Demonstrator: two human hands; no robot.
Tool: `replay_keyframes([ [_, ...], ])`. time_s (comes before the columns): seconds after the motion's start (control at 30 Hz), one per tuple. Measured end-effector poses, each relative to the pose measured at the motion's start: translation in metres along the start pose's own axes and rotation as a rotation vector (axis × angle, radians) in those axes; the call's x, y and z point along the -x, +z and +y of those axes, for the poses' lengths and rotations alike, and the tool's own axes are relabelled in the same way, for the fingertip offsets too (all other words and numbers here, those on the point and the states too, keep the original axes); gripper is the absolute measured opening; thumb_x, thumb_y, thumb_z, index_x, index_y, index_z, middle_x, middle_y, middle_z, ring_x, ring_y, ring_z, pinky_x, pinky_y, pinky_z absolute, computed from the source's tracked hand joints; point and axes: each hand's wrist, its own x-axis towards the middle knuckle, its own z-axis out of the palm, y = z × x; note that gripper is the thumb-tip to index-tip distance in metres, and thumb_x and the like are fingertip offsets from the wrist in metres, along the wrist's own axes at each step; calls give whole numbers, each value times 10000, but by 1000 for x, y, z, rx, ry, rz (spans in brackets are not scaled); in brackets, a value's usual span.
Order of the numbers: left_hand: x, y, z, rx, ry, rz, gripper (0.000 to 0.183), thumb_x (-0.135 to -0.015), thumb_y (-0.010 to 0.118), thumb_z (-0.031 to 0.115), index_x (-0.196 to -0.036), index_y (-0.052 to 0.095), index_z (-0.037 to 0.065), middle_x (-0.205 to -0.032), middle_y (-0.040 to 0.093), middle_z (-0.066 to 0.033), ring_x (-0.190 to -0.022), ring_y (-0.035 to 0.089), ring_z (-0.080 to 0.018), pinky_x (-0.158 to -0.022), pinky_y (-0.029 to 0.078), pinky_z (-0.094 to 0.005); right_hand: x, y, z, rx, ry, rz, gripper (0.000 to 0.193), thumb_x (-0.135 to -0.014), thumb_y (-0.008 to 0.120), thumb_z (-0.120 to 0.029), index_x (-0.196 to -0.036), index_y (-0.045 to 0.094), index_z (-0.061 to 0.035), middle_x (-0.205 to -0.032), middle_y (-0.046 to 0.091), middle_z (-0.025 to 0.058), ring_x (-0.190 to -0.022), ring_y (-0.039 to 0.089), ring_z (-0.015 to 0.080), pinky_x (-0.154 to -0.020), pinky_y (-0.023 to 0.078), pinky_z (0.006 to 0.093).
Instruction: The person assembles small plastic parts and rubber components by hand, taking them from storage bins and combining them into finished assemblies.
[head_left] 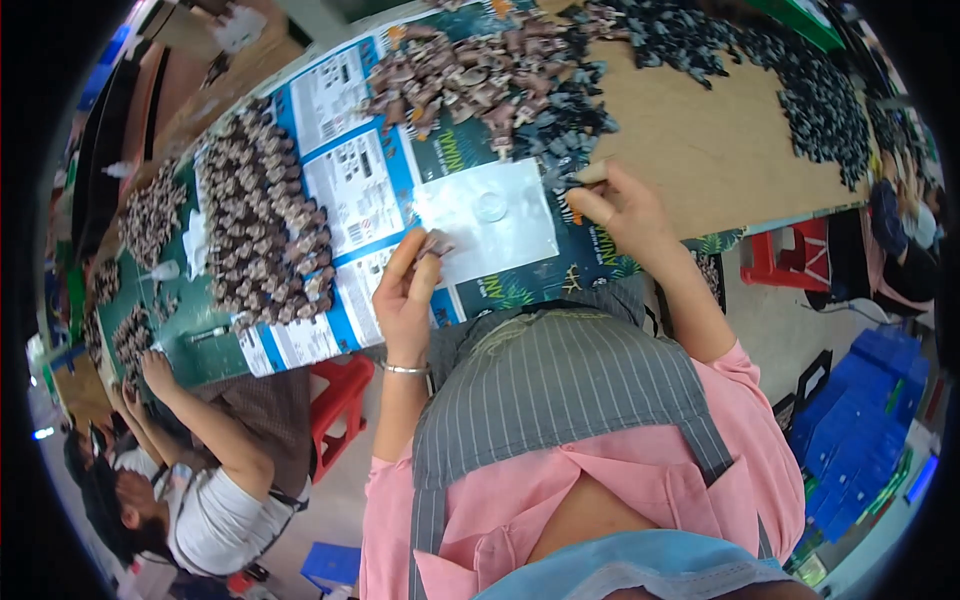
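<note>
My left hand (404,295), with a bracelet at its wrist, pinches a small brown moulded piece (437,243) between thumb and fingers. Opposite it, my right hand (628,212) has thumb and forefinger closed on a small dark blue-grey piece (566,184). Between the hands lies a translucent plastic sheet (525,235), bearing a clear round patch (491,206). Just beyond the sheet is a heap of brown pieces (470,80). Dark blue-grey pieces (570,125) lie along its right side, close to my right fingertips. The exact shape of both held pieces is too small to tell.
Rows of brown figures (265,215) stand on printed sheets (345,150) at the left. More dark pieces (825,120) cover the board (690,140) at the far right. Red stools (340,405) and blue bins (860,410) flank me. A co-worker (215,500) sits at the left.
</note>
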Motion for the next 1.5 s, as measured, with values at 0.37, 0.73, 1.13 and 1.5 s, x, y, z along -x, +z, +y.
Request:
replay_keyframes([
  [0.37, -1, 5, -4, 168, 28, -144, 343, -903, 655, -19, -1242, 607, 1, -1158, 652, -55, -1025, 620, -113, -885, 492, -245, -20, 53, -18, 735, -700, -151, 164, -794, 702, -182, -898, 598, -110, -834, 525, 47, -839, 586, 232, -735, 409, 377],
  [0.73, -14, 21, 8, 196, -34, -118, 305, -906, 668, 21, -1209, 637, 19, -1085, 673, -44, -919, 636, -99, -832, 507, -236, -19, 48, -14, 713, -572, -103, 162, -779, 728, -191, -862, 631, -91, -818, 562, 42, -772, 603, 225, -701, 416, 365],
  [1.13, -10, 36, 10, 404, -149, -151, 279, -939, 658, 118, -1211, 648, 59, -1148, 680, -62, -932, 627, -87, -793, 529, -246, -2, 60, -20, 88, -384, -188, 176, -794, 750, -131, -908, 670, -22, -837, 618, 95, -746, 637, 237, -644, 488, 324],
  [1.5, 12, 6, 20, -121, 289, -34, 401, -872, 673, -39, -1263, 605, 18, -1123, 681, -92, -961, 651, -116, -785, 527, -237, 18, 98, -11, 372, -719, -142, 146, -818, 708, -188, -851, 609, -86, -849, 584, 42, -764, 599, 230, -652, 431, 350],
])
